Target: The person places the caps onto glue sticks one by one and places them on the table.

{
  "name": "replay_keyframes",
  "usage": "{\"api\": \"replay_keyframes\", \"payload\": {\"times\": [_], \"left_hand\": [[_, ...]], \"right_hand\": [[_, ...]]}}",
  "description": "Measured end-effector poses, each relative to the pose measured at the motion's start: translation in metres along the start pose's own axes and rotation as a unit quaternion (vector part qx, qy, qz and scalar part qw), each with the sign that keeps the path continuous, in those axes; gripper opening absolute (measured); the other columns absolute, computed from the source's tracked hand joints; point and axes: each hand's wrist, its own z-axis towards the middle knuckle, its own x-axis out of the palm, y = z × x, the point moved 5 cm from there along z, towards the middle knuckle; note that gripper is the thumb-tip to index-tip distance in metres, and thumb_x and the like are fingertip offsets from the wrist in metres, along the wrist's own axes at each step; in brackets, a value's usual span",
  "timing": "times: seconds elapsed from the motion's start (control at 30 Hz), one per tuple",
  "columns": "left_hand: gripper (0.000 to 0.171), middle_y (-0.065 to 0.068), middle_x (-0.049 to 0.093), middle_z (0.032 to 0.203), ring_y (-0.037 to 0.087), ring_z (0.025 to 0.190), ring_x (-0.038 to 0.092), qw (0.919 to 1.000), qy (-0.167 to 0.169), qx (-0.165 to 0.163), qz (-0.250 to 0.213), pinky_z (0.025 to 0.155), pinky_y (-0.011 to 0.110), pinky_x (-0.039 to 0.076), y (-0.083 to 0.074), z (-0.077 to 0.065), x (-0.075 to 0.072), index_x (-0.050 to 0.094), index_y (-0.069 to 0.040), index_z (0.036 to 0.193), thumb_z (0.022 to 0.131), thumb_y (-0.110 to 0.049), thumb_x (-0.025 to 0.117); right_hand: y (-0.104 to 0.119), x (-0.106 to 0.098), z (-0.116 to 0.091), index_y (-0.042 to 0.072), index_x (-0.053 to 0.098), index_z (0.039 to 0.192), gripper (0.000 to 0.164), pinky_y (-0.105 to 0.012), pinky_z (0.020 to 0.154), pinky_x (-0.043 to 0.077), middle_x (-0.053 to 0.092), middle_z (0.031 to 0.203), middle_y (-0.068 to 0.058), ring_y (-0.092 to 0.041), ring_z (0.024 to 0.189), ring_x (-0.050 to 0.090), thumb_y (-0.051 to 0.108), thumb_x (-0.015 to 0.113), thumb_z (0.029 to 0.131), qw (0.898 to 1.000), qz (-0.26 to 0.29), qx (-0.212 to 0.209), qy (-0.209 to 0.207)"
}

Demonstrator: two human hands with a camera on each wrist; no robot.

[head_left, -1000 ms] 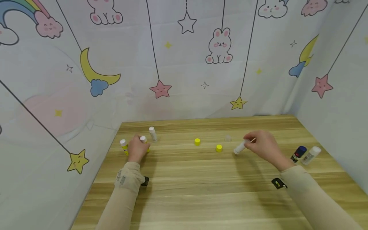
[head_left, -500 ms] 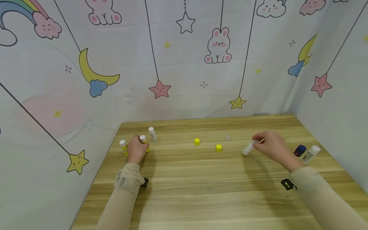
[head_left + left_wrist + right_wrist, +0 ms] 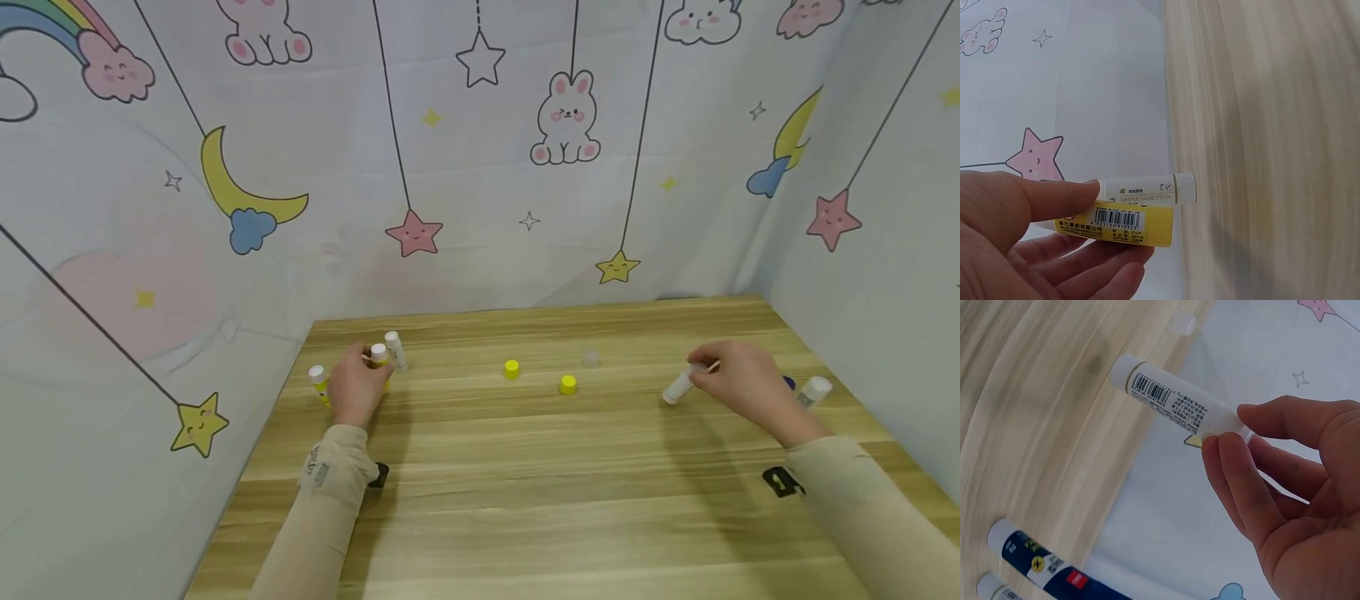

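Observation:
In the left wrist view, my left hand (image 3: 358, 390) grips a yellow glue stick (image 3: 1129, 222) between thumb and fingers. Close behind it is a white glue stick (image 3: 1179, 189) lettered "SIMPLE GLUE STICK". Another yellow glue stick (image 3: 320, 385) with a white cap stands left of that hand. On the right side, my right hand (image 3: 738, 383) pinches the upper end of a second white glue stick (image 3: 1179, 403) and carries it tilted above the table. A navy glue stick (image 3: 1054, 572) and a further white glue stick (image 3: 813, 390) stand near the right hand, partly hidden by it in the head view.
Two yellow caps (image 3: 512, 369) lie mid-table, with a translucent cap (image 3: 591, 359) near them. The wood-grain table (image 3: 525, 500) meets a printed cloth backdrop (image 3: 487, 167) at the back and sides.
My right hand has moved right with the white glue stick, toward the navy and white sticks. The left hand has brought its yellow glue stick slightly farther back, nearer the white one.

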Motion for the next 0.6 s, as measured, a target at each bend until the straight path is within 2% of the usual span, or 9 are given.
{"api": "replay_keyframes", "payload": {"times": [0.27, 0.4, 0.6], "left_hand": [[0.028, 0.017, 0.072, 0.103, 0.035, 0.089, 0.068, 1.0, 0.0, 0.003, -0.003, 0.074, 0.048, 0.051, -0.007, -0.001, 0.0, 0.069, -0.004, 0.11, 0.088, -0.018, 0.079], [0.03, 0.017, 0.073, 0.101, 0.034, 0.087, 0.068, 0.9999, -0.006, 0.007, -0.004, 0.072, 0.048, 0.051, -0.009, -0.002, 0.0, 0.07, -0.005, 0.112, 0.088, -0.021, 0.078], [0.031, 0.016, 0.072, 0.1, 0.034, 0.085, 0.068, 0.9998, -0.013, 0.014, -0.009, 0.072, 0.048, 0.049, -0.013, -0.003, 0.001, 0.072, -0.006, 0.114, 0.088, -0.021, 0.079]], "right_hand": [[-0.013, -0.013, -0.006, -0.006, 0.074, 0.108, 0.027, -0.048, 0.066, 0.053, 0.074, 0.095, -0.018, -0.03, 0.078, 0.068, 0.011, 0.073, 0.088, 0.999, -0.035, 0.003, -0.015], [-0.018, -0.016, -0.01, -0.007, 0.073, 0.108, 0.027, -0.052, 0.069, 0.053, 0.072, 0.098, -0.022, -0.036, 0.083, 0.068, 0.01, 0.072, 0.088, 0.999, -0.045, 0.008, -0.007], [-0.026, -0.019, -0.012, -0.01, 0.071, 0.109, 0.028, -0.048, 0.065, 0.051, 0.07, 0.103, -0.027, -0.035, 0.081, 0.066, 0.008, 0.069, 0.088, 0.998, -0.055, 0.021, 0.016]]}}
